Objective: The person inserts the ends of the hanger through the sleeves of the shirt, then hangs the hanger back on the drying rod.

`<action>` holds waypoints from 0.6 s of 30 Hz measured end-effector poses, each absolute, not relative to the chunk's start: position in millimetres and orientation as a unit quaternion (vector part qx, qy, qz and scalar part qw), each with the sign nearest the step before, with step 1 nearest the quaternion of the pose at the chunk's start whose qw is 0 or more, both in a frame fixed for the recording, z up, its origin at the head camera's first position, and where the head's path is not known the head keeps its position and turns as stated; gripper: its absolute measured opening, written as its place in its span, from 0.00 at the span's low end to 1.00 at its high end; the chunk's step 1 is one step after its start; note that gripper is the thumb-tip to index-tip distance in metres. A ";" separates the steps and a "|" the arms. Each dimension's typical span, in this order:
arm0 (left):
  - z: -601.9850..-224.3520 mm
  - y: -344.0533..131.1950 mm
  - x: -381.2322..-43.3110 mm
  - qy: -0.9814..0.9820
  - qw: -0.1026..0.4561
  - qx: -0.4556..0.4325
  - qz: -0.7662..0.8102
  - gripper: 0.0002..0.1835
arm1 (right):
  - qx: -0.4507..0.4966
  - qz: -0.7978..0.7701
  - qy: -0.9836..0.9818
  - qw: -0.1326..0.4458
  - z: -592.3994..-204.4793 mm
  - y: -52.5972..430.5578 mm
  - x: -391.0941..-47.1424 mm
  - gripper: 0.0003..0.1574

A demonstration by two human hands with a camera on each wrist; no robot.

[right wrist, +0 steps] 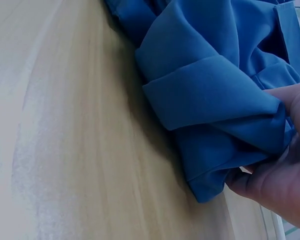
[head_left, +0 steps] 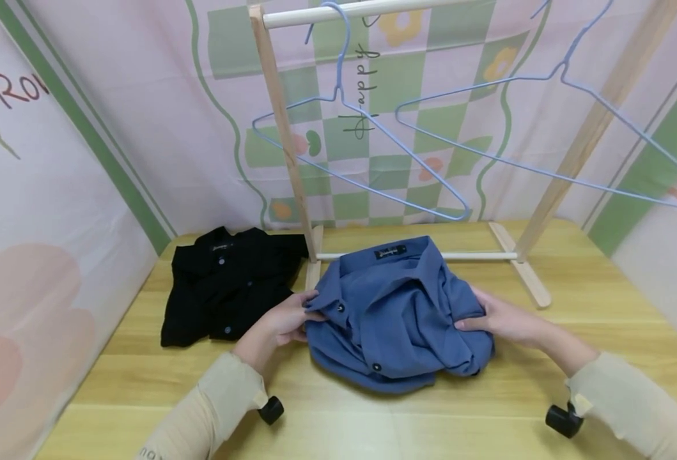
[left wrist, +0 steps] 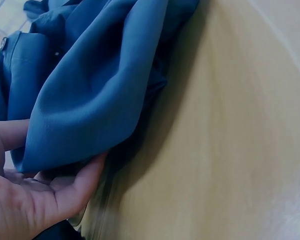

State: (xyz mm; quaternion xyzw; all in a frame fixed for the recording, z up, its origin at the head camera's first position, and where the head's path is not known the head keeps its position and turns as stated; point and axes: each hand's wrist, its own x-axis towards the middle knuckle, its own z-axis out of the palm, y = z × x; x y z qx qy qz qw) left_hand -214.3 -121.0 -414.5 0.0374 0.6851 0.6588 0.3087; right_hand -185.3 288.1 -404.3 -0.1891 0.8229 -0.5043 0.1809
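Note:
A blue button-up shirt point(head_left: 396, 313) lies bunched on the table, its collar and black label toward the rack. My left hand point(head_left: 286, 317) grips its left side just below the collar. In the left wrist view the shirt's cloth point(left wrist: 90, 95) folds over the fingers of that hand point(left wrist: 45, 195), which are partly hidden beneath it. At the other side my right hand point(head_left: 499, 316) holds the bunched cloth, thumb on top. The right wrist view shows a folded band of the shirt point(right wrist: 215, 95) beside the right hand point(right wrist: 285, 175).
A black shirt point(head_left: 229, 287) lies on the wooden table point(head_left: 338, 428) at the left. Behind stands a wooden rack point(head_left: 283, 128), with one blue hanger point(head_left: 373, 188) at its left post and another blue hanger point(head_left: 545, 172) to the right. A printed curtain point(head_left: 217, 166) backs the table.

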 end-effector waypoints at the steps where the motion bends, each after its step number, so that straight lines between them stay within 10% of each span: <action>1: -414.7 -121.6 -215.1 0.685 0.310 0.037 0.658 0.38 | -0.188 -0.504 0.823 0.180 -404.8 288.1 -184.9 0.57; 18: -415.3 -126.2 -215.8 0.684 0.313 0.029 0.658 0.23 | -0.183 -0.518 0.808 0.212 -405.8 292.9 -186.8 0.57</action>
